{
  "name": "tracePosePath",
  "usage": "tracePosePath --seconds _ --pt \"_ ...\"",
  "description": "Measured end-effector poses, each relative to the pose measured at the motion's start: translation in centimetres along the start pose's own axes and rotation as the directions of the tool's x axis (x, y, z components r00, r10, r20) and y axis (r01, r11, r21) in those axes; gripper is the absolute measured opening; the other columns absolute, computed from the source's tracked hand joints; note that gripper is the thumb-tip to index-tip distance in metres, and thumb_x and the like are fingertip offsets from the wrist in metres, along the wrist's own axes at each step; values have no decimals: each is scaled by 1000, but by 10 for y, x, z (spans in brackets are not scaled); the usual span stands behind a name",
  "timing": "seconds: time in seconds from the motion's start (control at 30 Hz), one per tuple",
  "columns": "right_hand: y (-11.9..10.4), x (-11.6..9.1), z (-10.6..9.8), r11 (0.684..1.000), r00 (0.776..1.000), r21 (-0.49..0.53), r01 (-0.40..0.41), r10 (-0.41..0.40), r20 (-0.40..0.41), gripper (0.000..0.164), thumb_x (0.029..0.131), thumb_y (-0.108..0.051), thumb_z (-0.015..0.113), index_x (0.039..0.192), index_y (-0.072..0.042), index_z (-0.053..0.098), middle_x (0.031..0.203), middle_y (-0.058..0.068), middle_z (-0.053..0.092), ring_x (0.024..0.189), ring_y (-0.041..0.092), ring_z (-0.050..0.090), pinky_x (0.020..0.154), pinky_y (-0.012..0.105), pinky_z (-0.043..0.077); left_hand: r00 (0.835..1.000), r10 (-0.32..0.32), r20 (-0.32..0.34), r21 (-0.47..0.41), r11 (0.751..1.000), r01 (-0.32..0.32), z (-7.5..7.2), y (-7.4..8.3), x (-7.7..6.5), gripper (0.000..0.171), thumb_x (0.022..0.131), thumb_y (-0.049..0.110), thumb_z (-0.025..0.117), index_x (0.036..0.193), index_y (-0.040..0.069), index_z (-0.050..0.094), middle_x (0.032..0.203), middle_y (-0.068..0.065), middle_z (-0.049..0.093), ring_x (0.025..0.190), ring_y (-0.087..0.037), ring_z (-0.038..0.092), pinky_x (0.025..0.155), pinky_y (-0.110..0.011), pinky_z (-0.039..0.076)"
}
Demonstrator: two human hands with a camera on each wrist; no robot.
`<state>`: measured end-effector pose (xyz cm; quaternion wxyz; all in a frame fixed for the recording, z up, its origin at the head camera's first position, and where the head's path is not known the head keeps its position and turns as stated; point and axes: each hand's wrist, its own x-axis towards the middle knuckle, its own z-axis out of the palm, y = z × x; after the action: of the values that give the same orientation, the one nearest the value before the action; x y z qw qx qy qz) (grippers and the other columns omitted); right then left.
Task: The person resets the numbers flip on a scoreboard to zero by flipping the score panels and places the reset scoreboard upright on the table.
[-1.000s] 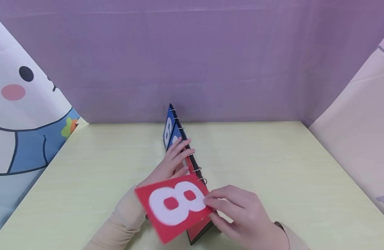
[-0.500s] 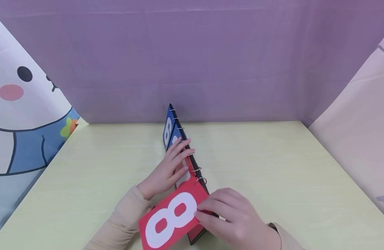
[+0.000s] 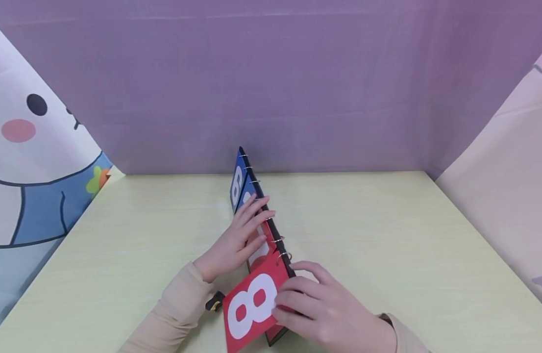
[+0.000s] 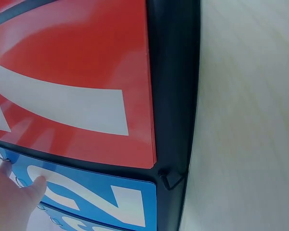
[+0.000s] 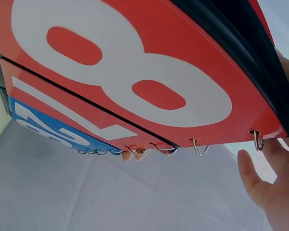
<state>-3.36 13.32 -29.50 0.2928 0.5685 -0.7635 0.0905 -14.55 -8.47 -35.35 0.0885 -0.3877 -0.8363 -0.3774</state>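
Observation:
A tent-shaped flip scoreboard stands lengthwise, its red and blue number cards hung on metal rings along the ridge. My left hand rests on its left face with fingers spread, tips at the ridge. In the left wrist view that hand lies by a blue 2 card. At the near end my right hand holds the right edge of a red 8 card, which tilts out from the board. The right wrist view shows the 8 card close up, with fingers behind the board's black edge.
The pale wooden tabletop stretches out on both sides. A purple cloth hangs behind it, with printed cartoon panels at the sides. A small black and yellow piece shows beside the left sleeve.
The red 8 card has come down toward the board's left face, turning steeper. The right hand has followed it, its index finger now lifted toward the ridge. The left hand has stayed put.

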Motion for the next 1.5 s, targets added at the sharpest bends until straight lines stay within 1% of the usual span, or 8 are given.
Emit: tracePosePath --seconds 0.33,0.5,0.73,0.9,1.07,1.27,1.37,1.5 --pt "3 2 3 1000 998 -1 27 -27 54 11 79 -30 73 81 -20 70 86 -8 64 92 9 57 96 38 41 1000 9 -6 20 1000 -9 0 -1 -1 48 93 20 54 139 19 41 156 -2 19 147 -28 4 106 -56 29" --pt "14 -6 9 965 996 257 42 -20 -88 8 83 -24 69 78 -17 70 87 -4 64 95 13 57 95 41 41 1000 13 4 15 1000 -13 4 -1 0 47 94 21 53 140 18 40 157 -2 19 147 -28 3 108 -57 26" --pt "41 -33 27 654 922 755 51 259 -287 10 86 4 57 87 -3 64 90 12 61 95 23 56 93 35 44 1000 -16 17 0 1000 16 5 0 2 49 94 22 54 141 19 40 157 0 17 147 -26 2 106 -56 29" --pt "46 -53 38 382 856 908 -169 513 -57 30 82 21 48 93 -1 64 95 6 62 94 13 57 84 28 48 999 -27 21 -2 1000 27 5 2 2 49 94 22 54 140 20 40 157 0 17 147 -26 2 105 -55 32" --pt "55 -66 50 88 784 941 -327 581 217 33 92 9 43 101 -11 67 103 -9 63 99 5 57 88 24 48 999 -26 21 -4 1000 26 5 4 3 49 94 22 54 141 20 39 157 0 17 147 -26 1 106 -55 31" --pt "72 -80 63 -315 805 917 -245 461 374 39 97 4 31 115 -13 63 109 -7 62 103 5 58 96 25 45 999 -38 23 6 999 38 4 3 1 49 94 23 53 141 21 39 157 1 17 147 -25 1 105 -54 33" --pt "75 -82 67 -332 762 888 -318 468 448 34 96 3 38 113 -14 62 108 -5 62 101 5 59 94 24 46 999 -42 19 15 999 41 2 2 1 48 94 23 53 140 21 39 157 2 17 147 -25 1 105 -55 32" --pt "75 -82 69 -256 675 813 -522 458 578 29 91 1 51 119 3 53 112 2 58 102 8 60 93 24 47 1000 -28 14 22 999 28 1 1 1 48 94 22 53 140 20 40 157 1 17 147 -26 2 106 -55 29"
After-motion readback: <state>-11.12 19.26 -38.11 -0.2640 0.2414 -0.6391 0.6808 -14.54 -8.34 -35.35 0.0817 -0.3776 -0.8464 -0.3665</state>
